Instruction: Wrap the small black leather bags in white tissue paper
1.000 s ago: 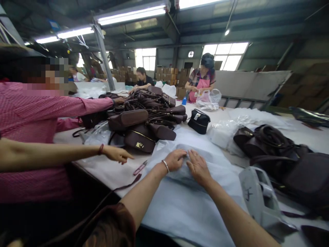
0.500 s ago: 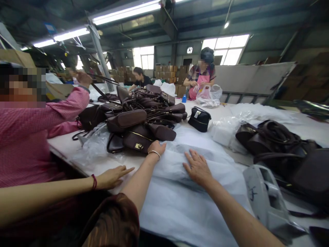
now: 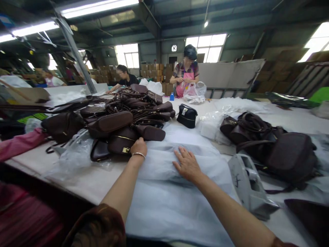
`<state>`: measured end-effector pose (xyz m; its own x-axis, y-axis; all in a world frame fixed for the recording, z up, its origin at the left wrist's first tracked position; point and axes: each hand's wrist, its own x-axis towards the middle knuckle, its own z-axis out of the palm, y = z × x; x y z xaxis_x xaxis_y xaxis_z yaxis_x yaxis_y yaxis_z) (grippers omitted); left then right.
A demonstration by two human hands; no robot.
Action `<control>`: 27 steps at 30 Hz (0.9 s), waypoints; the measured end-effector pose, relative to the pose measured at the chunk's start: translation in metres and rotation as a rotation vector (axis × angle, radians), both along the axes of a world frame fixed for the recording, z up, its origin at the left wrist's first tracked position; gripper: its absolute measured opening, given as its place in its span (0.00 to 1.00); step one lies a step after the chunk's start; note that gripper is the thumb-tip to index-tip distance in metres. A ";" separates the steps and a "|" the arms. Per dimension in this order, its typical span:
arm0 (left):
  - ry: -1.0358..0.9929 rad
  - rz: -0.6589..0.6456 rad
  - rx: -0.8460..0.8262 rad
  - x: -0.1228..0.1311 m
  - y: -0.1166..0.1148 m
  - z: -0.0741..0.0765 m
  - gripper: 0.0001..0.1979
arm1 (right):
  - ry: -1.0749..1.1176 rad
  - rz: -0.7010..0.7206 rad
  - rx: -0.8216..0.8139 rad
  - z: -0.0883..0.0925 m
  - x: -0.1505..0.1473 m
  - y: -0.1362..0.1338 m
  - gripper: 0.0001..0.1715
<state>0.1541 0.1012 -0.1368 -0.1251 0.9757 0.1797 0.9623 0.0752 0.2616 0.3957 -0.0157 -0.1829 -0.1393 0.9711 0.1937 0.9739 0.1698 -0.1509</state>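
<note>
My left hand reaches forward and closes over the near edge of a dark brown handbag with a gold clasp, at the foot of a pile of brown handbags. A bracelet sits on that wrist. My right hand lies flat with fingers spread on a stack of pale blue-white fabric bags that covers the table in front of me.
A black handbag stands past the fabric. More dark bags lie at the right beside a grey tape dispenser. Clear plastic bags lie at the left. Two people work at the table's far end; a pink sleeve shows at left.
My left hand left the fabric and moved forward onto the brown handbag. The neighbour's arm has withdrawn from the table. The camera has turned to the right.
</note>
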 end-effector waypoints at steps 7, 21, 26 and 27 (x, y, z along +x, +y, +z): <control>-0.219 -0.798 0.481 0.065 -0.096 0.000 0.15 | 0.033 0.007 -0.019 0.005 0.001 -0.001 0.35; -0.289 -1.003 0.257 0.101 -0.092 -0.067 0.32 | 0.471 0.151 0.025 -0.012 0.034 0.017 0.39; 0.048 -0.865 0.128 0.110 -0.110 -0.063 0.32 | 0.496 0.084 0.136 -0.026 0.068 0.017 0.35; 0.087 -0.846 0.098 0.112 -0.113 -0.060 0.31 | 0.461 0.069 0.133 -0.028 0.074 0.017 0.34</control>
